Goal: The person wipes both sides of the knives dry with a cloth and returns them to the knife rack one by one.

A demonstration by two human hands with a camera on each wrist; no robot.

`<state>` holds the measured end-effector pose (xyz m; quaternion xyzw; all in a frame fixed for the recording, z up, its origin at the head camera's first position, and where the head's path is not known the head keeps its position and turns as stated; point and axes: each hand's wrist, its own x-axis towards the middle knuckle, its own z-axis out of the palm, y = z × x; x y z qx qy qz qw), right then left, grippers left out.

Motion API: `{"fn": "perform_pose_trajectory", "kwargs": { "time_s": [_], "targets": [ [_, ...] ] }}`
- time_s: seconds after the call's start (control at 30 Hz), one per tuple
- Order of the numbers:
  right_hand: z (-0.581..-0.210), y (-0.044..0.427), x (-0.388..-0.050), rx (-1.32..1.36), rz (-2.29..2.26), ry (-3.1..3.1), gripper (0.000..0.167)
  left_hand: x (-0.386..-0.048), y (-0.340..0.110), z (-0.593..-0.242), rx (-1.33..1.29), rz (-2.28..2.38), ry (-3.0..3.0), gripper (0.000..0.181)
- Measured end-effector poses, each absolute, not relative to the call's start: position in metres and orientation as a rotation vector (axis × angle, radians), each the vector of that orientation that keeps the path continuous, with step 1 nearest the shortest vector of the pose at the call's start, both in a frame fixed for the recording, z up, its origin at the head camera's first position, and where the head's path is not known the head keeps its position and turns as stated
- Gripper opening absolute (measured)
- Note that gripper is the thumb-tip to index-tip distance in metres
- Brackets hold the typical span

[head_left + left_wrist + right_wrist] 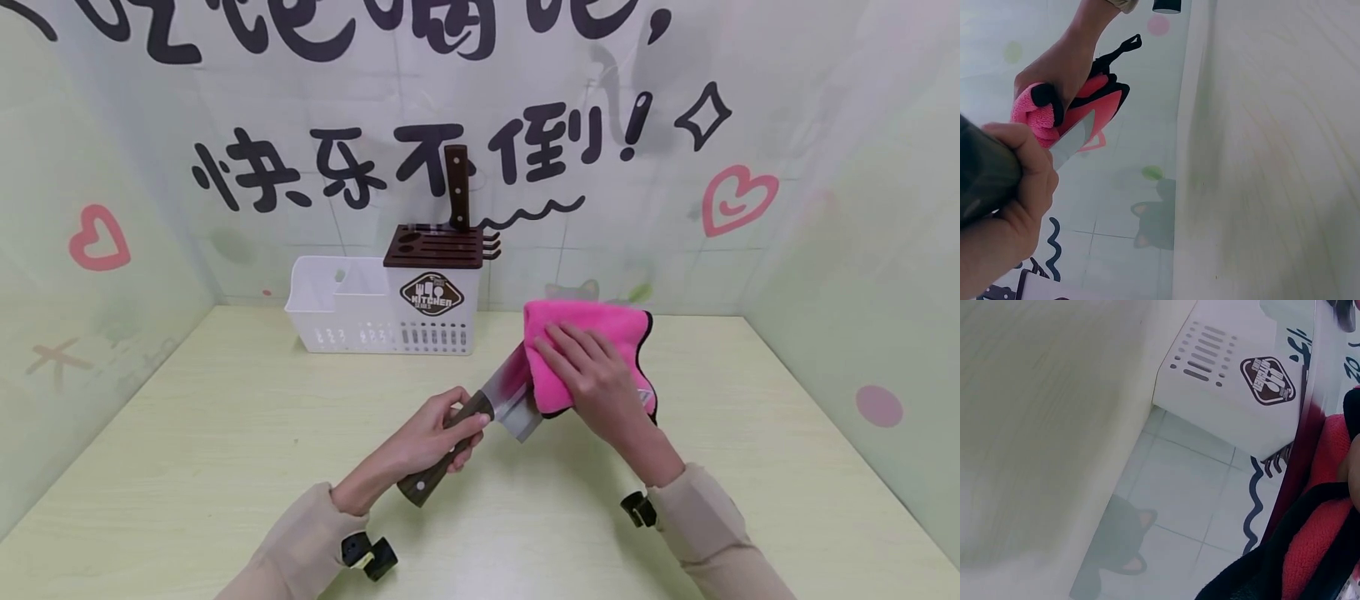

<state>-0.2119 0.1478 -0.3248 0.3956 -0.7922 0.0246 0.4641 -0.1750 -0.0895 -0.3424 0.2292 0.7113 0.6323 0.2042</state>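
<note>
Near the centre of the head view, your left hand point(442, 431) is wrapped round the dark handle of the cleaver point(520, 411), its blade slanting toward the upper right. Your right hand point(600, 383) grips the pink cloth point(553, 388) against that blade, right of centre, above the pale table point(225, 442). In the upper middle, the white holder point(348, 325) has another dark-handled knife point(457, 187) standing upright in its brown top.

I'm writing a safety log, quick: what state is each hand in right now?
Left hand: closed, holding the kitchen knife.
Right hand: holding the black-edged pink cloth.
</note>
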Motion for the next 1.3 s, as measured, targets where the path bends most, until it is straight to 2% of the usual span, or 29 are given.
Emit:
{"fn": "perform_pose_trajectory", "kwargs": {
  "time_s": [0.27,0.5,0.6,0.8,1.3],
  "targets": [
    [-0.326,0.140,-0.206,1.028,0.012,-1.920,0.049,-0.175,-0.089,-0.341,0.618,1.776,1.970,0.023],
    [-0.326,0.135,-0.199,1.037,-0.096,-1.937,0.029,-0.174,-0.089,-0.340,0.596,1.777,1.980,0.023],
    [-0.328,0.133,-0.197,1.053,-0.103,-1.916,0.027,-0.174,-0.089,-0.341,0.586,1.778,1.979,0.023],
    [-0.329,0.128,-0.194,1.090,-0.118,-1.890,0.031,-0.176,-0.089,-0.342,0.589,1.794,1.967,0.023],
    [-0.329,0.122,-0.186,1.158,-0.137,-1.870,0.029,-0.176,-0.088,-0.341,0.573,1.817,1.934,0.024]
  ]
}}
